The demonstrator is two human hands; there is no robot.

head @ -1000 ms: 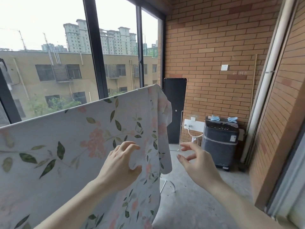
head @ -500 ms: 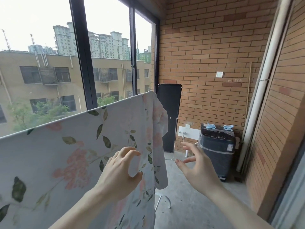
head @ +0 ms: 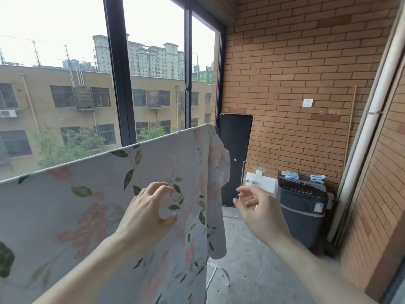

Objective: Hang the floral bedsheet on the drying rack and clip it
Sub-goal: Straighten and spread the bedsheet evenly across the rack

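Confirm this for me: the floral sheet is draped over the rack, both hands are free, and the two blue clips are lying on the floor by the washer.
Not the floor. The head view shows the two blue clips lying on top of the washer. The rest holds: floral sheet draped over the rack, left hand and right hand free.

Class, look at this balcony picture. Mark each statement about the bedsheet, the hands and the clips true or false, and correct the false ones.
1. The floral bedsheet hangs over the drying rack. True.
2. The right hand grips the bedsheet's edge. False: it hovers beside the sheet, fingers loosely curled, holding nothing.
3. Two blue clips lie on top of the dark washing machine. True.
4. A clip already pins the sheet's top edge. False: no clip shows on the sheet.
5. The left hand is in front of the sheet with its fingers curled. True.
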